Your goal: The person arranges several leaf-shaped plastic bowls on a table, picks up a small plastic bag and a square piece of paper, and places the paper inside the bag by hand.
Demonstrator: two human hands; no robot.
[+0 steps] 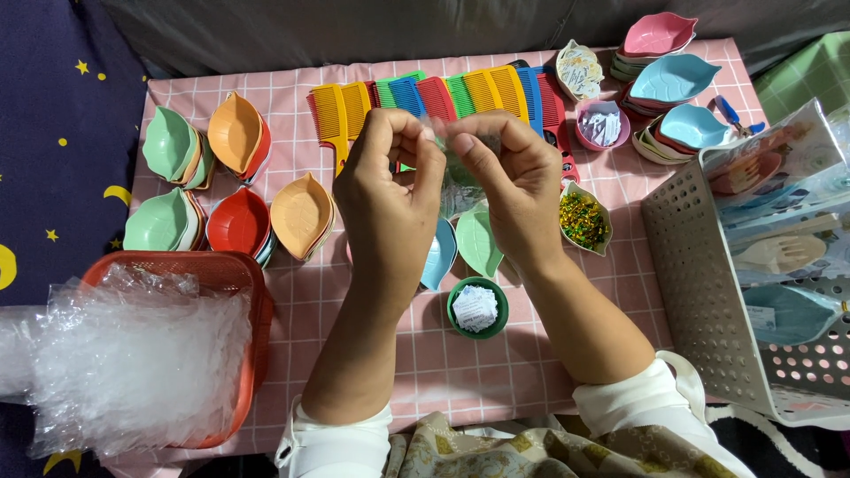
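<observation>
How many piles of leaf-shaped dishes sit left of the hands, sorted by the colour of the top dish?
Green-topped leaf dish piles: 2
Orange-topped leaf dish piles: 2
Red-topped leaf dish pile: 1
Total: 5 piles, all on the pink checked cloth left of the left hand.

Two hands point(390, 190) point(509, 177), one red basket point(239, 270), one white perforated basket point(699, 292), two small round bowls point(478, 308) point(602, 124) of paper slips, one leaf dish point(584, 221) of beads, roughly ten combs point(443, 97).
</observation>
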